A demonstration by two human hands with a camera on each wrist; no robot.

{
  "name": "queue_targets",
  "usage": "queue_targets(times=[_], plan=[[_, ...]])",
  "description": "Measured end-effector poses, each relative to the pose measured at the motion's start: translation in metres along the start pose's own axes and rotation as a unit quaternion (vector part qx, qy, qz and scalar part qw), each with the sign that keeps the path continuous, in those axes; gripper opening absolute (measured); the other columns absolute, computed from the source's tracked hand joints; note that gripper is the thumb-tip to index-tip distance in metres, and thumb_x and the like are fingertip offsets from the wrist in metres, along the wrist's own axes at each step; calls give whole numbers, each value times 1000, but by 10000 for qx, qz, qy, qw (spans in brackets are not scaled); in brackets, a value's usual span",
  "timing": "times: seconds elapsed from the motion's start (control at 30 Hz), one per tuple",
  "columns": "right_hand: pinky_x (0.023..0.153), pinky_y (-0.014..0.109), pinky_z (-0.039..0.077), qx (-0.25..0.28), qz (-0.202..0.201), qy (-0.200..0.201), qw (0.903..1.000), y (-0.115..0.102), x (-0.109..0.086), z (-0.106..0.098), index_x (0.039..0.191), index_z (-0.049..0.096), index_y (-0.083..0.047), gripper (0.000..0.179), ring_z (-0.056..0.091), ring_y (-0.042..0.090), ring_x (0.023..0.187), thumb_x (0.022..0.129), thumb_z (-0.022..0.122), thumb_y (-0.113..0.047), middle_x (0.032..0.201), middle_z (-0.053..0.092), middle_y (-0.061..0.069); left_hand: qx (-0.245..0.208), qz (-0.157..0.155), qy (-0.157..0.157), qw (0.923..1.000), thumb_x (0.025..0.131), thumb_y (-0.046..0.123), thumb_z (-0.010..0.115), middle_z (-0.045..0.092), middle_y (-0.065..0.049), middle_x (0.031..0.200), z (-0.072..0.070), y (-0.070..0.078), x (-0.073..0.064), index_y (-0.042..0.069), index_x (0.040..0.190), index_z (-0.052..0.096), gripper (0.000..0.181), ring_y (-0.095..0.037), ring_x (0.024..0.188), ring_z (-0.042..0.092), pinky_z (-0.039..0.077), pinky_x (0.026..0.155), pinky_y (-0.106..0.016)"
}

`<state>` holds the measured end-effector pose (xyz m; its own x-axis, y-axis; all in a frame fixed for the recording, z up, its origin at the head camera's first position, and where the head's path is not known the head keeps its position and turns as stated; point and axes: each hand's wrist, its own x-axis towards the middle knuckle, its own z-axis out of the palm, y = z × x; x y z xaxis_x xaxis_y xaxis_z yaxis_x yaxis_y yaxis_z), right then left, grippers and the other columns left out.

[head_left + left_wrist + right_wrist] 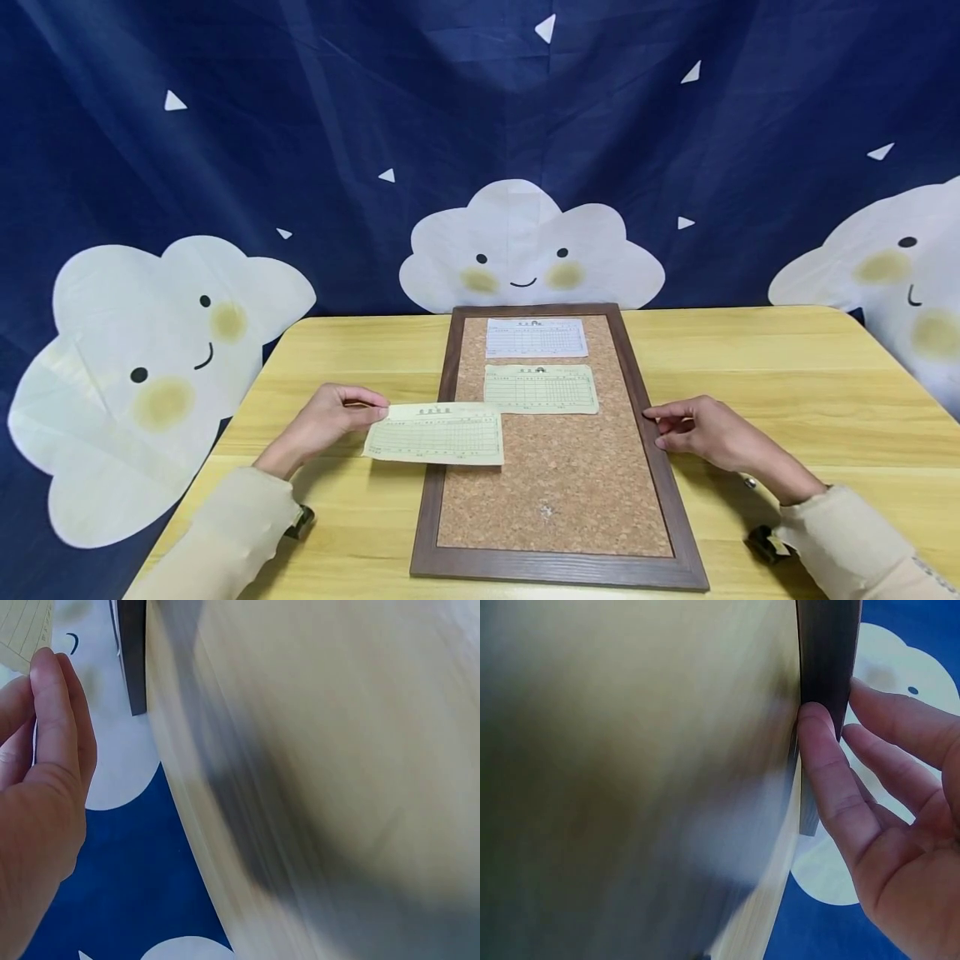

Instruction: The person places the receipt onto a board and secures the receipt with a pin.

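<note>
My left hand point(341, 414) pinches a pale green printed form point(438, 437) by its upper left corner. The form is held over the left edge of a cork board point(555, 483) in a dark brown wooden frame. In the left wrist view, only a corner of the form shows at the fingertips. My right hand point(701, 429) grips the board's right frame edge, thumb at the side and forefinger at the top. A white form point(536, 340) and another pale green form point(540, 392) lie on the upper cork, each with a small pin at its top.
The board lies on a light wooden table point(750, 358). A small silvery thing point(749, 481) sits on the table beside the right forearm. Behind hangs a dark blue cloth point(337, 108) with smiling clouds. A pale mark point(546, 512) shows on the lower cork.
</note>
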<state>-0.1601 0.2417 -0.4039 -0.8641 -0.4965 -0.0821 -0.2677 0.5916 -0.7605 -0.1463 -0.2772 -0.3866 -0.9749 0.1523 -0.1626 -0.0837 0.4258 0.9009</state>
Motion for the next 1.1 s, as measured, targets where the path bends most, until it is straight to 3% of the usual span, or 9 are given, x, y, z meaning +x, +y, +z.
queue_targets(times=[0.3,0.7,0.93,1.1], plan=[[68,23,53,35,-59,52,10000,-2,0,0,119,63,16,37,64,9,81,85,73,5,91,69,7,-180,62,-28,9998,90,8,74,72,-17,103,9,4,6,-12,108,70,28,-14,87,69,57,75,-28],[68,23,53,14,-75,24,10000,-1,1,-1,118,64,16,37,63,8,79,84,74,3,89,67,5,-86,145,62,9998,89,6,74,72,-16,104,19,9,12,-9,106,72,23,-13,88,68,57,78,-30],[60,32,57,637,311,-188,9973,-7,1,-5,123,59,18,37,64,16,71,93,67,-3,83,65,7,-56,223,60,9997,88,7,75,72,-14,104,23,13,14,-9,105,73,23,-11,88,67,55,75,-23],[57,34,56,620,302,-201,9974,-11,2,-7,123,59,16,36,63,17,68,97,65,-7,82,64,7,-98,281,93,9995,88,7,75,72,-16,104,26,14,15,-10,104,72,23,-10,87,67,54,76,-22]])
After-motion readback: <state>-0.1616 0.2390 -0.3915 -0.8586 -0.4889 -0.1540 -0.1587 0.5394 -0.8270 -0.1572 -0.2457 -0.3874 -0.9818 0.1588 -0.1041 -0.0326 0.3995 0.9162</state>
